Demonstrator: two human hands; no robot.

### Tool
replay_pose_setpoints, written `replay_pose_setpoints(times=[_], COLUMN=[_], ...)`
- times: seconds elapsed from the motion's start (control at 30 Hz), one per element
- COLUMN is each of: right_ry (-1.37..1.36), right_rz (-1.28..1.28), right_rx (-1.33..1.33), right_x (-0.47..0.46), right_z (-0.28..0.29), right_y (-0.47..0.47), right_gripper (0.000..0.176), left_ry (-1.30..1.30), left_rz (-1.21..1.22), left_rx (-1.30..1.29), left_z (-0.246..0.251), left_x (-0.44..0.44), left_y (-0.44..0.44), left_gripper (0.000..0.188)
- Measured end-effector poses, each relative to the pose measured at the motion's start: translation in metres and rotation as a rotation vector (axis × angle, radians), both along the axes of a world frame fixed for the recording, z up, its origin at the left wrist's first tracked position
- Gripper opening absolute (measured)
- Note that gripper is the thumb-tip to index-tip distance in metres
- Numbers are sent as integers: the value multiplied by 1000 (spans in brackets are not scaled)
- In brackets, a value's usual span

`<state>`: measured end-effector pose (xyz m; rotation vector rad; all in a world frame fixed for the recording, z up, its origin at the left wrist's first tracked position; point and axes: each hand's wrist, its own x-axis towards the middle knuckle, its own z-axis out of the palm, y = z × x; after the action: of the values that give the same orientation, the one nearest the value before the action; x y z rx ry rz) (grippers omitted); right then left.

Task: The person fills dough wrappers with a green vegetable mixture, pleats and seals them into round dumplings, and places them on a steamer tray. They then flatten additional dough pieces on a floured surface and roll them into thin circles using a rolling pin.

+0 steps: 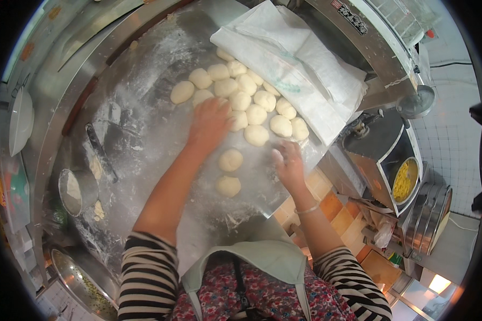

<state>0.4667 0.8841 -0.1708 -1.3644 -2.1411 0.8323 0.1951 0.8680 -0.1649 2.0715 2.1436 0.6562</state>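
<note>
Several round dough balls (256,114) lie grouped on a floured metal worktop (156,116), some partly under a folded white cloth or sheet (289,60). My left hand (211,120) reaches palm down onto the lower left of the group; its fingers cover part of a dough ball, and whether they grip one is hidden. Below the group, my right hand (288,162) is slightly blurred near the worktop's right edge, fingers loosely apart, with no dough seen in it. Two separate dough balls (230,160) sit between my forearms, one nearer to me than the other.
A metal cup of flour (73,192) and a dough scraper or flat blade (101,152) lie at left. A metal bowl with chopped greens (84,285) stands at lower left. To the right are a bowl of yellow food (405,180) and stacked round metal trays (427,218).
</note>
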Motion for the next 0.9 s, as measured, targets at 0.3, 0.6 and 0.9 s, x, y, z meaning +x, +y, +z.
replay_pose_setpoints(times=[0.3, 0.6, 0.9], right_ry=[196, 91, 287], right_rz=[190, 15, 442], right_rx=[-256, 301, 54], right_x=[-63, -126, -102], right_z=[-1, -27, 7], right_y=[-59, -22, 3], right_gripper=[42, 43, 22], left_ry=[-255, 112, 41], left_rz=[282, 242, 120], left_rx=[-784, 158, -880], left_z=[47, -25, 74], left_x=[-1, -68, -94], left_y=[-33, 36, -50], left_gripper=[40, 48, 47])
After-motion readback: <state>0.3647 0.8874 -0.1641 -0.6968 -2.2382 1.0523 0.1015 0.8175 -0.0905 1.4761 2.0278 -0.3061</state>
